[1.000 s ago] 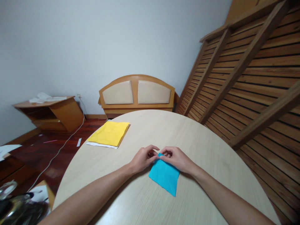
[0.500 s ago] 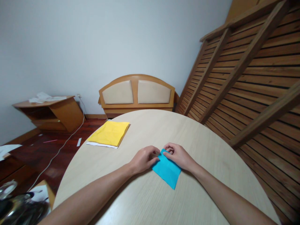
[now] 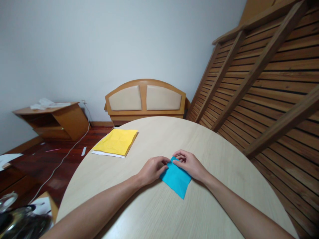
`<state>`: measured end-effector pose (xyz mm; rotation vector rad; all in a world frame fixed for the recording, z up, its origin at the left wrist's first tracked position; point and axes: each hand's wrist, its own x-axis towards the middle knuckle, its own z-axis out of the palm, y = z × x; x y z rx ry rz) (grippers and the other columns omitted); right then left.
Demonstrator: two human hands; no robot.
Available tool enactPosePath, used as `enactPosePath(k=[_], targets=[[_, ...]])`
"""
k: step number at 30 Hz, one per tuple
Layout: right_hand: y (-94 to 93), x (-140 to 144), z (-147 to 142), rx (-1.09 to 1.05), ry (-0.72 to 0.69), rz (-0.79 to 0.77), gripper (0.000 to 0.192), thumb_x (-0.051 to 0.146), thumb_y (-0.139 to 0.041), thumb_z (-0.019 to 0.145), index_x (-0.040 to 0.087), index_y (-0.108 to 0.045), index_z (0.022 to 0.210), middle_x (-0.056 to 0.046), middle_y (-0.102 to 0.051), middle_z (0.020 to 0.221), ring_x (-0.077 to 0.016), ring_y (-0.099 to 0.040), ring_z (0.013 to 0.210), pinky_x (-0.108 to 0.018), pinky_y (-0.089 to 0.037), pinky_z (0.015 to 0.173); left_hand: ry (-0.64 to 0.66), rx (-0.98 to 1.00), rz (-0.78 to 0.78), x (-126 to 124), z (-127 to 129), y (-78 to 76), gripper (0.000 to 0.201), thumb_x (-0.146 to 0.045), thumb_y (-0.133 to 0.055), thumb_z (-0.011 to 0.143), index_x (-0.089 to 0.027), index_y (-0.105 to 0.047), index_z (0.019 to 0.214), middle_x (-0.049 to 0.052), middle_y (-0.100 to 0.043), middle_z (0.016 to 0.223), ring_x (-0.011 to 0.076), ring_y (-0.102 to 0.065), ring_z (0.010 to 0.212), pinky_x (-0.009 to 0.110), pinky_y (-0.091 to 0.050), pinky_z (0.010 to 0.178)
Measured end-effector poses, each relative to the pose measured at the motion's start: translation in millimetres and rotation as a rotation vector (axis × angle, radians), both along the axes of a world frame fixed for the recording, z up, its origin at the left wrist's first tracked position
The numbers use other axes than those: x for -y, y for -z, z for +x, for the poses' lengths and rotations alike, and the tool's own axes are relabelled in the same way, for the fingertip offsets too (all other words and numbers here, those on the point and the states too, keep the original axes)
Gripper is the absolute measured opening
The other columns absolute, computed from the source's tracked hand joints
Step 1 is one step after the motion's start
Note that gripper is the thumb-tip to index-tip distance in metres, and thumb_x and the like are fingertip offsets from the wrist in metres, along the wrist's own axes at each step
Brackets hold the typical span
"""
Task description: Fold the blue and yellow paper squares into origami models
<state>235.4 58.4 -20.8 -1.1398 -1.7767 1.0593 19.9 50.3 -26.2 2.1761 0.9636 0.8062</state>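
Folded turquoise paper square has shrunk slightly; left hand and right hand keep pinching its 12 o'clock corner, creasing tighter.

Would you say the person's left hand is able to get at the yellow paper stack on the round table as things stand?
Probably yes: the left hand rests at the folded blue paper, and only bare light wooden tabletop lies between it and the yellow paper stack, on that same side.

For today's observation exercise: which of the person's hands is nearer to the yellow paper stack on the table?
Left. The left hand rests at the blue paper's left edge, on the side toward the yellow paper stack; the right hand sits farther away, on the blue paper's right side.
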Motion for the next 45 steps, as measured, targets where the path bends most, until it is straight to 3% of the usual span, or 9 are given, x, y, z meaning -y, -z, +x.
enactPosePath(k=[6,11,17,20,27,31,35,40,45], targets=[[5.0,-2.0,2.5,-0.029,0.012,-0.028,0.034,0.033,-0.069,0.079,0.017,-0.061,0.108,-0.004,-0.072,0.083,-0.0198,-0.066,0.080,-0.030,-0.049,0.069,-0.032,-0.063,0.008,-0.3,-0.1,2.7,0.029,-0.022,-0.059,0.089,-0.018,-0.062,0.118,0.006,-0.071,0.099,0.0183,-0.066,0.085,0.031,-0.053,0.079],[17.0,-8.2,7.3,0.025,0.043,0.016,0.032,0.032,-0.066,0.082,0.018,-0.062,0.110,-0.004,-0.072,0.086,-0.0201,-0.068,0.082,-0.030,-0.051,0.070,0.045,-0.172,0.251,-1.9,-3.0,6.7,0.027,-0.019,-0.058,0.089,-0.021,-0.066,0.115,0.011,-0.060,0.131,0.0236,-0.057,0.117,0.039,-0.047,0.101],[19.1,-10.9,10.3,0.282,0.075,0.259,0.029,0.023,-0.067,0.081,0.021,-0.066,0.110,-0.007,-0.070,0.105,-0.0227,-0.064,0.100,-0.037,-0.049,0.090,0.178,-0.250,0.339,-3.8,-3.3,6.4,0.029,-0.016,-0.051,0.093,-0.022,-0.069,0.115,0.008,-0.069,0.119,0.0229,-0.060,0.111,0.039,-0.047,0.100],[10.2,-7.4,11.2,0.430,0.015,0.392,0.016,0.020,-0.067,0.083,0.023,-0.072,0.098,-0.007,-0.069,0.105,-0.0249,-0.060,0.104,-0.040,-0.044,0.094,0.160,-0.275,0.339,-6.4,-3.9,7.5,0.029,-0.017,-0.052,0.092,-0.022,-0.068,0.116,0.007,-0.070,0.119,0.0231,-0.061,0.110,0.040,-0.046,0.100],[-5.4,1.4,16.6,0.520,-0.267,0.370,0.020,0.028,-0.055,0.095,0.025,-0.073,0.102,-0.006,-0.071,0.105,-0.0240,-0.061,0.102,-0.038,-0.044,0.093,0.109,-0.320,0.341,-10.7,-13.2,3.2,0.028,-0.018,-0.053,0.089,-0.019,-0.067,0.114,0.007,-0.068,0.126,0.0262,-0.058,0.117,0.044,-0.042,0.104],[-9.8,2.8,19.7,0.534,-0.296,0.374,0.022,0.030,-0.057,0.093,0.024,-0.073,0.107,-0.008,-0.070,0.111,-0.0250,-0.060,0.105,-0.039,-0.043,0.095,0.206,-0.338,0.358,-10.2,-19.7,-1.7,0.032,-0.029,-0.065,0.084,-0.018,-0.066,0.114,0.011,-0.063,0.133,0.0297,-0.054,0.122,0.045,-0.041,0.106],[-12.8,4.4,21.9,0.546,-0.306,0.350,0.025,0.031,-0.060,0.090,0.023,-0.073,0.110,-0.008,-0.069,0.114,-0.0252,-0.059,0.108,-0.038,-0.043,0.098,0.261,-0.315,0.362,-13.3,-21.4,0.5,0.025,-0.032,-0.060,0.090,-0.019,-0.065,0.111,0.010,-0.066,0.127,0.0250,-0.060,0.114,0.040,-0.045,0.102],[-22.5,9.7,23.1,0.621,-0.332,0.321,0.037,0.045,-0.064,0.087,0.022,-0.073,0.114,-0.009,-0.066,0.121,-0.0273,-0.057,0.114,-0.041,-0.041,0.102,0.271,-0.320,0.415,-17.8,-20.7,5.0,0.021,-0.034,-0.055,0.095,-0.019,-0.065,0.106,0.009,-0.070,0.120,0.0225,-0.065,0.109,0.038,-0.047,0.100],[-28.9,16.1,22.1,0.701,-0.362,0.310,0.069,0.059,-0.078,0.067,0.024,-0.067,0.124,-0.010,-0.060,0.131,-0.0317,-0.052,0.122,-0.043,-0.038,0.106,0.259,-0.340,0.435,-18.7,-20.7,4.6,0.022,-0.035,-0.051,0.097,-0.019,-0.065,0.105,0.009,-0.070,0.121,0.0219,-0.066,0.109,0.037,-0.049,0.098]])
